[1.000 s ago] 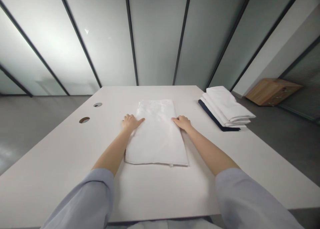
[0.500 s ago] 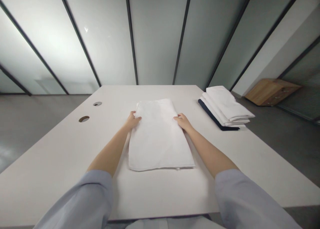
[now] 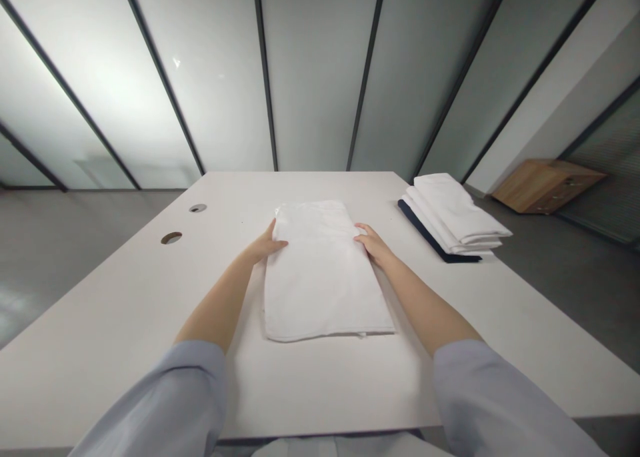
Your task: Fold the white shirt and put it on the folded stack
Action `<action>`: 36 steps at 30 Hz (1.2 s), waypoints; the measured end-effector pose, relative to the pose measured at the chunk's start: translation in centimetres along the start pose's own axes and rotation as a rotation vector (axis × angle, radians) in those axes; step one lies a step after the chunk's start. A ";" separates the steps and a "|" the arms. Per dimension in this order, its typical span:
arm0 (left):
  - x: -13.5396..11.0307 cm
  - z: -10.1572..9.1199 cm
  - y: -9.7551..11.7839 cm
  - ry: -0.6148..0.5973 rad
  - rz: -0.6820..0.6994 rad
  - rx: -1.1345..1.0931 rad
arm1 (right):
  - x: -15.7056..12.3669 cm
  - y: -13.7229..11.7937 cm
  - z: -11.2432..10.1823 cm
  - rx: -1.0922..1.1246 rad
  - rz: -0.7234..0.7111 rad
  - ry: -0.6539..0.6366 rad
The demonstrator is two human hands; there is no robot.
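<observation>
A folded white cloth (image 3: 327, 277) lies flat on the table in front of me, its near edge slightly uneven. My left hand (image 3: 266, 244) is at its left edge, thumb resting over the top and fingers stretched along the side. On the opposite edge is my right hand (image 3: 373, 244), with thumb and fingers apart and the tips touching the cloth's border. Neither hand is closed round the fabric.
On the table's right side sits a stack of folded white cloths (image 3: 453, 210) above a dark navy cloth (image 3: 425, 230). Two round holes, one a cable hole (image 3: 171, 238), pierce the white tabletop (image 3: 125, 324) at left. A wooden cabinet (image 3: 545, 185) stands beyond, by frosted glass panels.
The cloth appears slightly further right in view. My left fingers have straightened along its edge, and my right hand has shifted outward, its fingers less over the cloth.
</observation>
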State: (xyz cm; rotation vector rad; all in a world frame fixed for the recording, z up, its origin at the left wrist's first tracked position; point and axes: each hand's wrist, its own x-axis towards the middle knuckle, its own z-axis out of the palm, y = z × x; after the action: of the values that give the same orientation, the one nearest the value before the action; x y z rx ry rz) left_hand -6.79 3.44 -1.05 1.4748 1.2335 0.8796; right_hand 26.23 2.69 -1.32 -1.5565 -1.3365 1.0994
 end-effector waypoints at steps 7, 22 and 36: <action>0.0 0.3 -0.2 0.000 -0.055 -0.021 | -0.3 -0.1 0.1 -0.059 -0.071 -0.068; 0.2 -2.2 6.3 0.145 0.278 0.717 | -0.2 -5.7 -3.2 -0.743 -0.491 0.018; 3.2 -4.9 16.0 0.416 0.488 1.044 | 3.8 -13.8 -5.1 -0.602 -0.742 0.344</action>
State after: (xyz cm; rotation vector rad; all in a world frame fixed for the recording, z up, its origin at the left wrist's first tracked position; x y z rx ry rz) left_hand -6.56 7.65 15.44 2.5918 1.8193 0.9212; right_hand 27.16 8.07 12.83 -1.3467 -1.8602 -0.0377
